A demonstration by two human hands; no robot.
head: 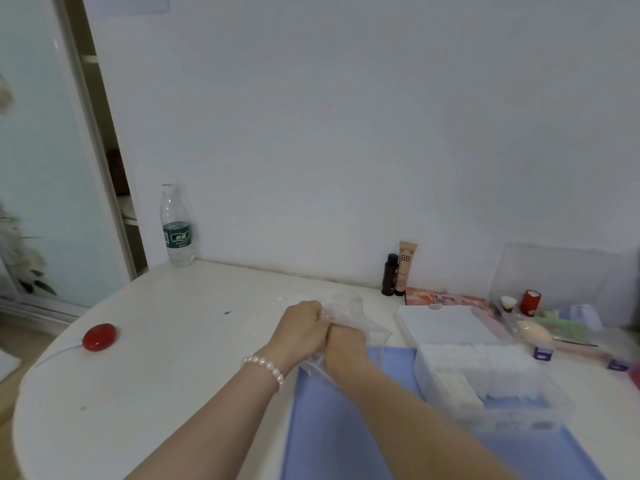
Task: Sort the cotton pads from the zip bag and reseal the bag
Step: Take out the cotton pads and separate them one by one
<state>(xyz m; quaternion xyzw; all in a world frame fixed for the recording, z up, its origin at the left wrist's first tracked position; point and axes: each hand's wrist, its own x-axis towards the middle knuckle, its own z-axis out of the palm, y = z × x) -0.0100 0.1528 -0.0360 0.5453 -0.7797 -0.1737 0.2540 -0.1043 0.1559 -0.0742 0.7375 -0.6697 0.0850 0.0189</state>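
at the far left of the white table (173,358) sits a red round button (99,337) with a white cord trailing off the edge. behind it, against the wall, a clear water bottle (177,226) with a green label stands upright. toward the middle, the left hand (300,322), a pearl bracelet (265,367) on its wrist, is curled tight around the crumpled upper part of the clear zip bag (349,306). just beside it, touching, the right hand (343,342) is down inside the bag's mouth, its fingers hidden by the plastic, so i cannot tell whether it grasps anything. the bag hangs over the near edge of a blue mat (346,427). on the mat to the right is a clear box (491,393) with white cotton pads (498,368) stacked in its compartments. farther back, a dark small bottle (389,274) and a beige bb tube (405,268) stand by the wall, and at the far right a clear organiser (561,271) holds a red jar (531,301).
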